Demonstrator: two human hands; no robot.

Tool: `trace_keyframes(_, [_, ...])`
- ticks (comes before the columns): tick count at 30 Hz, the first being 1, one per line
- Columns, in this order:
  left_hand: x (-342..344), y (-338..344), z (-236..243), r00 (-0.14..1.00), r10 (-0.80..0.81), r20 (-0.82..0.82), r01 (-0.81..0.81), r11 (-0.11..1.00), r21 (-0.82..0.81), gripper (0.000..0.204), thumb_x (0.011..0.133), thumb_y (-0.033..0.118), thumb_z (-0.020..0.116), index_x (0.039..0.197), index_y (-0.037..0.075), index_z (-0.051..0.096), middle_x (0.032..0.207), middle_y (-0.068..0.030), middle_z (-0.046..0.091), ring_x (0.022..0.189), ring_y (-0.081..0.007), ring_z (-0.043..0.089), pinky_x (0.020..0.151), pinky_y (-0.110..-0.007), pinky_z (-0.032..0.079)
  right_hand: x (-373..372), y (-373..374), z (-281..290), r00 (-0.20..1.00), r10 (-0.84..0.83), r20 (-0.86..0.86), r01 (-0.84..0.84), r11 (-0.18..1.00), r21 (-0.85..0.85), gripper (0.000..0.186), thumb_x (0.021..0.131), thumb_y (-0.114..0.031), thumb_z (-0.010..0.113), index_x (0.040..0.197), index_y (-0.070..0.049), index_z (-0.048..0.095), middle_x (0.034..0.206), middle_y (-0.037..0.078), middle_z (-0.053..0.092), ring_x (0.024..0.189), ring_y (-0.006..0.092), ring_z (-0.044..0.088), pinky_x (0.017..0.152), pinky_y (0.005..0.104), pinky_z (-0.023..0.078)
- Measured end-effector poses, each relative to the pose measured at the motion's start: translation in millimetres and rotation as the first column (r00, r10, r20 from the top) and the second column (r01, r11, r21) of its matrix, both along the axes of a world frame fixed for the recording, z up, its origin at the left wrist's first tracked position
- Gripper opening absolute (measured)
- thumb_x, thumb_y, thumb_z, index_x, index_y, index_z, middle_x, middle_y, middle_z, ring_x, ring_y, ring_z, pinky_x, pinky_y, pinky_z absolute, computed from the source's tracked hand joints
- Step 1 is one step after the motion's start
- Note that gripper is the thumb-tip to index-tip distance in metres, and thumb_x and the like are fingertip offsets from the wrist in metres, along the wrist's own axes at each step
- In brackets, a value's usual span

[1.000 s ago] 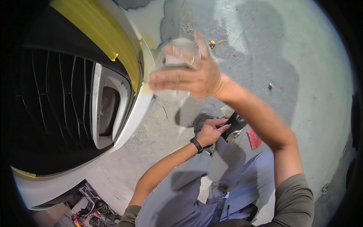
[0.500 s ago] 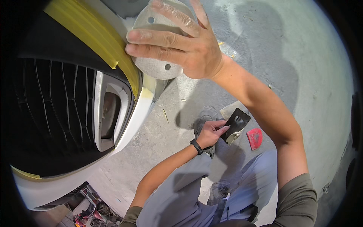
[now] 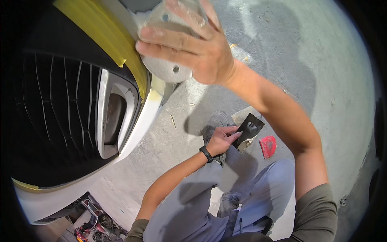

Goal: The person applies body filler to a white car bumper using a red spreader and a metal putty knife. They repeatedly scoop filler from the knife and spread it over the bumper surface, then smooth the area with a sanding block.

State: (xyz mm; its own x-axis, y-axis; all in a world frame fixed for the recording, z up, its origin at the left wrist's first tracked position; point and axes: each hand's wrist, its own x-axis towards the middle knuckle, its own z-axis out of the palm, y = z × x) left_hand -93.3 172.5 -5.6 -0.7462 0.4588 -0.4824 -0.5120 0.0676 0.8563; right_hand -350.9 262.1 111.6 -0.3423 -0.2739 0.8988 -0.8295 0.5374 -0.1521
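Observation:
My right hand (image 3: 203, 52) lies with fingers spread over a pale round disc with holes (image 3: 162, 71), against the curved white vehicle panel (image 3: 135, 135). Beside it, yellow masking tape (image 3: 96, 30) borders black trim and a dark grille (image 3: 56, 109) with a silver surround (image 3: 127, 105). Lower down, my left hand (image 3: 221, 139) grips a flat black rectangular piece (image 3: 252, 127) between thumb and fingers, above my shoe.
A red flat piece (image 3: 267, 146) and a beige piece (image 3: 240, 116) lie on the grey concrete floor (image 3: 330, 101) near my legs. A small red machine (image 3: 94, 224) with a wheel shows at the lower left.
My right hand and the disc moved up along the panel from a second ago, with only slight movement in the last half second. My left hand keeps hold of the black piece.

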Motion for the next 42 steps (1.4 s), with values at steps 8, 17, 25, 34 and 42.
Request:
trace_keyframes(8, [2, 2, -11, 0.974, 0.003, -0.227, -0.017, 0.998, -0.057, 0.023, 0.104, 0.010, 0.069, 0.123, -0.002, 0.077, 0.110, -0.0041, 0.081, 0.096, -0.0077, 0.068, 0.090, -0.028, 0.055, 98, -49, -54, 0.942, 0.014, 0.334, 0.010, 0.998, -0.069, 0.045, 0.106, -0.028, 0.048, 0.142, -0.047, 0.067, 0.161, -0.024, 0.052, 0.160, 0.0185, 0.036, 0.135, 0.0623, 0.002])
trace_keyframes(17, [3, 0, -12, 0.999, -0.031, 0.006, 0.031, 0.997, -0.067, 0.027, 0.105, 0.015, 0.072, 0.127, -0.001, 0.077, 0.109, -0.0015, 0.080, 0.098, -0.0054, 0.064, 0.090, -0.025, 0.053, 65, 78, -60, 0.744, -0.415, 0.523, 0.213, 0.890, 0.403, 0.066, 0.104, -0.048, 0.064, 0.160, -0.016, 0.051, 0.168, 0.008, 0.047, 0.159, 0.0286, 0.039, 0.130, 0.0646, 0.022])
trace_keyframes(25, [8, -3, -20, 0.992, -0.016, -0.123, 0.016, 1.000, 0.000, 0.026, 0.104, 0.011, 0.070, 0.125, -0.003, 0.076, 0.116, -0.0094, 0.082, 0.100, -0.0096, 0.070, 0.093, -0.029, 0.055, 14, -9, 55, 0.809, 0.235, 0.538, 0.132, 0.821, -0.556, 0.061, 0.110, -0.042, 0.052, 0.158, -0.005, 0.046, 0.162, 0.022, 0.047, 0.154, 0.0389, 0.041, 0.126, 0.0525, 0.030])
trace_keyframes(34, [8, -3, -25, 0.980, -0.088, -0.177, 0.076, 0.995, -0.071, 0.029, 0.104, 0.016, 0.072, 0.127, -0.003, 0.074, 0.116, -0.0081, 0.080, 0.107, -0.0145, 0.070, 0.097, -0.033, 0.055, 99, -15, -58, 0.270, -0.077, 0.960, 0.250, 0.968, 0.007, 0.083, 0.114, -0.051, 0.035, 0.170, 0.006, 0.012, 0.180, 0.024, 0.005, 0.168, 0.0357, 0.004, 0.129, 0.0682, -0.004])
trace_keyframes(42, [-3, 2, -3, 1.000, -0.028, 0.012, 0.028, 0.998, -0.054, 0.030, 0.105, 0.014, 0.072, 0.130, -0.003, 0.074, 0.114, -0.0042, 0.080, 0.100, -0.0074, 0.067, 0.090, -0.026, 0.055, 226, 226, -99, 0.010, -0.275, 0.962, 0.488, 0.841, 0.235, 0.030, 0.101, -0.014, 0.071, 0.128, -0.001, 0.068, 0.113, 0.017, 0.077, 0.102, 0.0254, 0.076, 0.087, 0.0383, 0.059])
